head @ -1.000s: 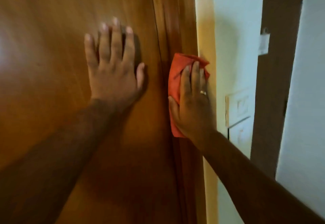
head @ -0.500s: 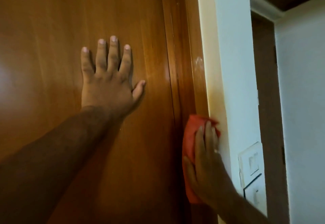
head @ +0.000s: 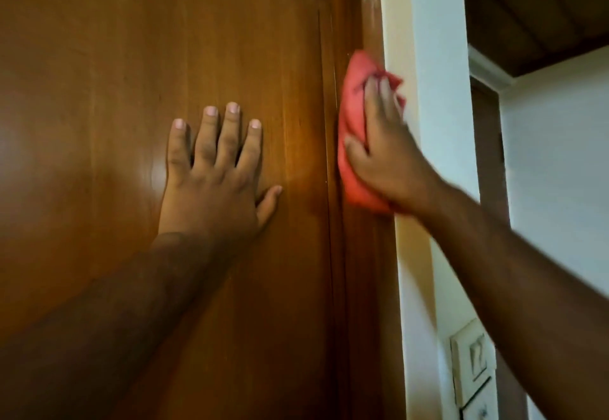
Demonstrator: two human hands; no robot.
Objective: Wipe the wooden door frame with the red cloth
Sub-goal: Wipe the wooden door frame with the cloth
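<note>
The wooden door frame (head: 365, 271) runs as a narrow brown strip between the door panel and the white wall. A crumpled red cloth (head: 352, 96) is pressed flat against this frame, about a third of the way down the view. My right hand (head: 384, 152) lies over the cloth with fingers pointing up, holding it to the wood. My left hand (head: 214, 175) rests flat on the door panel (head: 131, 57), fingers spread, holding nothing. A pale smudge shows on the frame above the cloth.
A white wall (head: 431, 123) edges the frame on the right, with light switch plates (head: 471, 367) low down. Beyond it are a dark wooden ceiling (head: 540, 7) and a second doorway (head: 487, 156).
My right hand has slid the red cloth upward along the frame since half a second ago, after first moving down. The left hand stays flat on the door. The view has tilted up.
</note>
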